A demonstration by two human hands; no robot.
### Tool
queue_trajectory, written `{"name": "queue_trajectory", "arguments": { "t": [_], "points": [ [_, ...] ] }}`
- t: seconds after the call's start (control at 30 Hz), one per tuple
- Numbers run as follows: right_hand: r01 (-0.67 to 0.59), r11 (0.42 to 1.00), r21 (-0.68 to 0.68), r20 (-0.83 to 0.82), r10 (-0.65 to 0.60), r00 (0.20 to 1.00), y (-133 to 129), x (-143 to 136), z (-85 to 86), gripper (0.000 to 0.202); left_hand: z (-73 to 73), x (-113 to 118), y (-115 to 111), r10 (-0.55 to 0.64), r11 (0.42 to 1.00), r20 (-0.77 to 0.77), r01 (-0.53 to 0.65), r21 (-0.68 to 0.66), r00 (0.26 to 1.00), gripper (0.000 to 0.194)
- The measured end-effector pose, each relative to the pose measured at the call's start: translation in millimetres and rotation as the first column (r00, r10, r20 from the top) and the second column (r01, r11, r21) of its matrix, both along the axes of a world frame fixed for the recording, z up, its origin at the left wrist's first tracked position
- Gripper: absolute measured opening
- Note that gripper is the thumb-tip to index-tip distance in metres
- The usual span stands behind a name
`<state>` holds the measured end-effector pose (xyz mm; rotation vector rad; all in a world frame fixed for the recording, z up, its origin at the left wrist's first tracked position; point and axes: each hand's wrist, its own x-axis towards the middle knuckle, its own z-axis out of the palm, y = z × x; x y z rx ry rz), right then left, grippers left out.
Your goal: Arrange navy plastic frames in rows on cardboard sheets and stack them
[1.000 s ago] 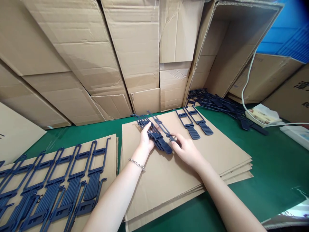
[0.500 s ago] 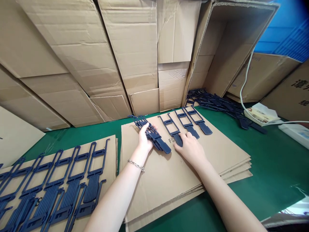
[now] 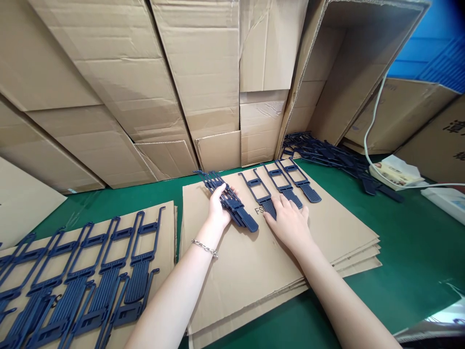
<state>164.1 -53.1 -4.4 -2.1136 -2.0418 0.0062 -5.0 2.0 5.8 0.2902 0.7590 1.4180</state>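
Note:
My left hand (image 3: 220, 206) is wrapped round a stack of dark blue plastic frames (image 3: 238, 213), held over the middle cardboard sheet (image 3: 232, 281). On that sheet's far side lie three similar frames in a row. My right hand (image 3: 288, 220) rests at the lower end of the nearest one (image 3: 259, 189), its fingers spread and partly covering the ribbed tab. The second frame (image 3: 279, 182) and the third frame (image 3: 301, 182) lie just to the right, the second close to my right fingertips.
Rows of blue frames (image 3: 109, 247) cover a cardboard sheet at left. A loose pile of frames (image 3: 327, 155) spills from an open carton (image 3: 337, 72) at back right. A tissue pack (image 3: 395, 169) and white cable (image 3: 370, 121) are at right. Cardboard (image 3: 203, 63) walls the back.
The fingers of my right hand have spread and shifted slightly right over the nearest frame's tab. My left hand still holds its stack. The view has moved a little.

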Motion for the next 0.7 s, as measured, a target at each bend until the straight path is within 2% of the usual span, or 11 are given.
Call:
{"name": "queue_trajectory", "arguments": {
  "t": [0.23,0.43,0.7],
  "points": [
    [-0.004,0.998,0.067,0.045,0.000,0.999,-1.1,-1.8,-2.3,0.048,-0.7,0.1,0.3,-0.007,1.000,0.022,0.007,0.014,1.000,0.014],
    [-0.096,0.995,0.023,-0.090,0.098,0.991,0.6,-0.4,0.7,0.036,-0.4,0.0,0.2,-0.004,1.000,0.022,0.003,0.014,1.000,0.013],
    [-0.069,0.997,0.040,-0.172,0.075,0.982,6.0,4.7,-2.6,0.024,0.8,0.9,-1.4,-0.022,1.000,0.008,0.022,-0.005,1.000,0.015]
  ]
}}
